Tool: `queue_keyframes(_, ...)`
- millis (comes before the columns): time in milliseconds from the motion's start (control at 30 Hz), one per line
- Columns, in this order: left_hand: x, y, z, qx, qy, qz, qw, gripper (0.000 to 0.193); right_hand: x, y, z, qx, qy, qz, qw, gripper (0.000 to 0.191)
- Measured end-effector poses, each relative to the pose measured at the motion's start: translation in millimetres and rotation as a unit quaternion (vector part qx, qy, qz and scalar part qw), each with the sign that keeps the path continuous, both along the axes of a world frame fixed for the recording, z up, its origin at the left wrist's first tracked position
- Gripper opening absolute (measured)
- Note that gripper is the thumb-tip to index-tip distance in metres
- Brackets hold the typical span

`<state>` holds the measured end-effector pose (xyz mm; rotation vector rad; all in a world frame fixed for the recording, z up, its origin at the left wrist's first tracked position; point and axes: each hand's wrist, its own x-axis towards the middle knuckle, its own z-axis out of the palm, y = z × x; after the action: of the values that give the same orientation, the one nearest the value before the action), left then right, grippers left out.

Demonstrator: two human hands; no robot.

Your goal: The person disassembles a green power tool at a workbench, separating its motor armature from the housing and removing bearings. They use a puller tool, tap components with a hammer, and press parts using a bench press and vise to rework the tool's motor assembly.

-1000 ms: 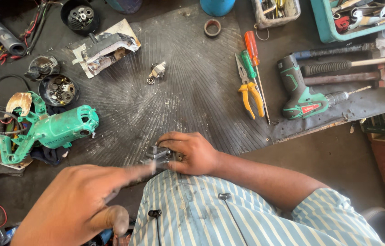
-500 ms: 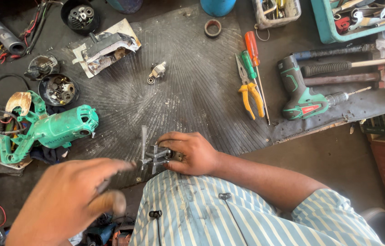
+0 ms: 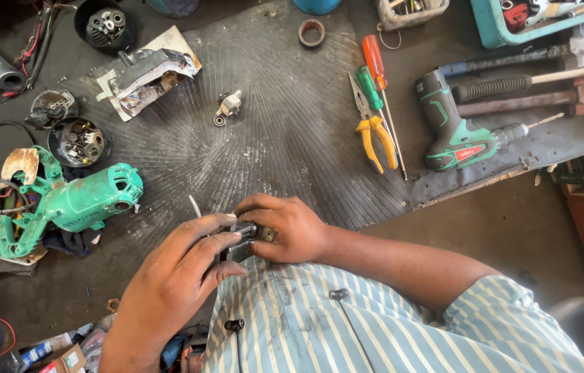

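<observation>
- Both hands meet at the near edge of the tabletop (image 3: 292, 138), just above the person's striped shirt (image 3: 347, 324). The left hand (image 3: 181, 269) has its fingers curled over a small dark metal part (image 3: 242, 238), and the right hand (image 3: 288, 228) closes around the same part from the other side.
- A thin pale rod (image 3: 195, 206) sticks up just beyond the left hand's fingers; I cannot tell whether it belongs to the part or is a tool held against it.
- Risk, as I judge it: the part is held over the lap rather than resting on the tabletop, so a slip of either grip could drop it, or any small loose piece from it, onto the shirt or the floor.
- A second risk: the thin rod could skid off and jab a finger, since the fingers crowd close around it.
- Well left of the left hand lies a green tool housing (image 3: 74, 207) with loose wires; beyond the right hand lie yellow-handled pliers (image 3: 375, 135), screwdrivers (image 3: 375, 69) and a green cordless drill (image 3: 458, 131).
- Hidden: the fingers cover most of the part, so its shape and kind stay unclear. The tray (image 3: 513, 27) in the far corner beyond the right hand is cut off by the frame.
</observation>
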<state>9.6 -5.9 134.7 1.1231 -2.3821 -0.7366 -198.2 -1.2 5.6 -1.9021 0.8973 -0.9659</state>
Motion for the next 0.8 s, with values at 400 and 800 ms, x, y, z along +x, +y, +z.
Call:
queue_keyframes(400,-8.6,2.2,0.0,-0.017,-0.01,0.023,1.0,0.041,-6.0,2.2,1.1,-0.005,-0.01,-0.005,1.0,0.043)
queue_keyframes(800,-10.9,9.0,-3.5,-0.043,0.057,0.055,0.996,0.034,-4.1,2.6,-0.7,0.019,-0.012,-0.011,1.0,0.041)
